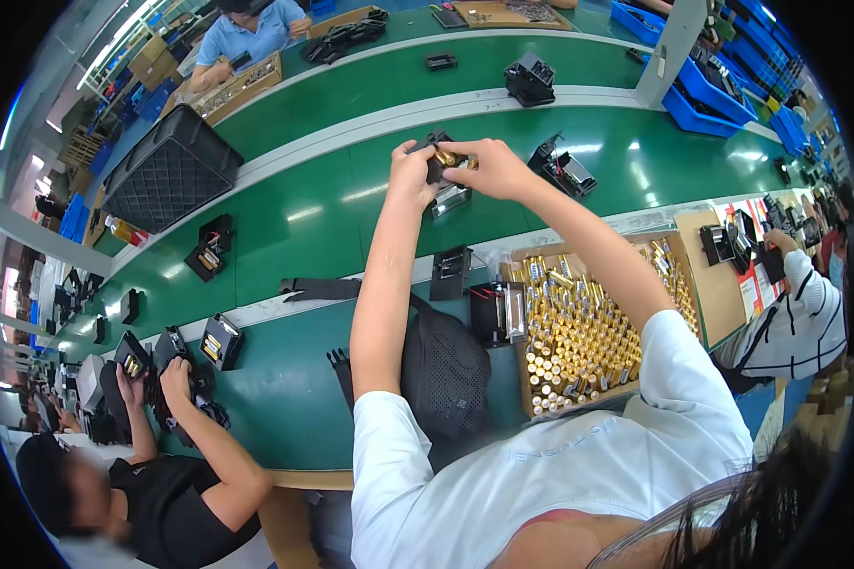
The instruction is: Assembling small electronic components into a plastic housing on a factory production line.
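Both my arms reach out over the green conveyor belt. My left hand grips the left side of a small black battery holder. My right hand pinches a gold cylindrical battery against the top of that holder. Below the hands a second black holder with a shiny plate lies on the belt. A cardboard box of several gold batteries sits under my right forearm.
A black holder with red wires and another stand by the box. A black mesh bag lies near my body. More black holders ride the belt. A co-worker's hands work at lower left; another person sits right. A black crate stands far left.
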### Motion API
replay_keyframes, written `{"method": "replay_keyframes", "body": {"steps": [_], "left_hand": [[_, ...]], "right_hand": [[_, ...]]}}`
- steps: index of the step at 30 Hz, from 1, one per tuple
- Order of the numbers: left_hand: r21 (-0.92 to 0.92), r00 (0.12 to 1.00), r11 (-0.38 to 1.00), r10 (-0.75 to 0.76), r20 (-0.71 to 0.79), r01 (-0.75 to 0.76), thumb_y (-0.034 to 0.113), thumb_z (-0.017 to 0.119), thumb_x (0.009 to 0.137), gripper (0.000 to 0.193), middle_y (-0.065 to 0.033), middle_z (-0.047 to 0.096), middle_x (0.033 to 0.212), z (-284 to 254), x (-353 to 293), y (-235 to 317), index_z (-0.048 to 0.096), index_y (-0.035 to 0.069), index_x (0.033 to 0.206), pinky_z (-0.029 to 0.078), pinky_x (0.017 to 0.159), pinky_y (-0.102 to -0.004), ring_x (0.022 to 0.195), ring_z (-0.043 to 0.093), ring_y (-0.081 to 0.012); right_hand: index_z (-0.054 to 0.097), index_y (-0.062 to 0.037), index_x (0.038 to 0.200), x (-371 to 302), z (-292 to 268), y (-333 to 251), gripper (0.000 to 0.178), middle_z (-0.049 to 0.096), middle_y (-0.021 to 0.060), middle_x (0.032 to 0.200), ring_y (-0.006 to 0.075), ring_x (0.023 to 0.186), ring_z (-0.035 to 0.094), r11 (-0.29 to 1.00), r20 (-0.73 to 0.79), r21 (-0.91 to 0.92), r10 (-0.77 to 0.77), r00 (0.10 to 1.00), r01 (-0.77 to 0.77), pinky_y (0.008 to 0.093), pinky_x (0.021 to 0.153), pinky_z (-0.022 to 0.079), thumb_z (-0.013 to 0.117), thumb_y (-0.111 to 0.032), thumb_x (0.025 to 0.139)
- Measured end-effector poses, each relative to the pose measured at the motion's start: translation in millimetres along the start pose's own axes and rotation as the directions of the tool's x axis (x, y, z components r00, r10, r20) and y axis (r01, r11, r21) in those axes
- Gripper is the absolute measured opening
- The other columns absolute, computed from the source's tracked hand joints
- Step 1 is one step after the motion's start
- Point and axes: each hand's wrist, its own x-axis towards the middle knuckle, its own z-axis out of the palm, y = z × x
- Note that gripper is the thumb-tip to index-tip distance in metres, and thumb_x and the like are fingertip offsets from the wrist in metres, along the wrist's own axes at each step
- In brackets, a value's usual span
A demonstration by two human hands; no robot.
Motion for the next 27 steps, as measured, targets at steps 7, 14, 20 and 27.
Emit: {"method": "replay_keyframes", "body": {"steps": [7,14,20,27], "left_hand": [[-0.004,0.998,1.000,0.009,0.057,-0.009,-0.005,0.065,0.079,0.070,-0.0296,0.050,0.117,-10,-5,9,0.025,0.002,0.137,0.059,0.075,-0.0446,0.099,0.062,-0.0367],[0.162,0.984,0.983,0.063,0.169,-0.091,-0.009,0.067,0.074,0.075,-0.0297,0.050,0.118,-8,-8,13,0.028,0.004,0.137,0.058,0.075,-0.0429,0.097,0.063,-0.0367],[0.297,0.980,0.938,0.141,0.142,-0.179,-0.011,0.068,0.072,0.076,-0.0288,0.053,0.116,-23,-4,18,0.031,0.004,0.136,0.057,0.075,-0.0401,0.094,0.064,-0.0341],[0.512,0.937,0.787,0.254,0.240,-0.345,-0.003,0.069,0.075,0.063,-0.0262,0.057,0.113,-32,3,23,0.040,0.002,0.131,0.056,0.074,-0.0411,0.087,0.065,-0.0345]], "right_hand": [[0.064,-0.0044,0.128,46,-12,-7,0.048,0.070,0.0091,0.077,0.0146,0.053,0.052,0.998,-0.013,-0.041,-0.051,0.999,0.050,0.0248,0.053,0.045,0.072,-0.023,0.084],[0.071,0.0018,0.092,84,11,32,0.031,0.060,0.0067,0.060,0.0149,0.045,0.045,0.929,-0.136,-0.266,-0.300,0.944,0.257,0.0255,0.045,0.040,0.073,-0.028,0.084],[0.061,-0.0025,0.060,67,13,2,0.046,0.047,0.0030,0.049,0.0140,0.039,0.037,0.917,0.265,0.075,0.361,0.894,-0.392,0.0264,0.040,0.034,0.072,-0.040,0.084],[0.060,-0.0037,0.055,62,29,22,0.050,0.048,0.0047,0.047,0.0176,0.039,0.043,0.798,0.336,0.356,0.376,0.864,-0.486,0.0290,0.039,0.036,0.068,-0.041,0.088]]}}
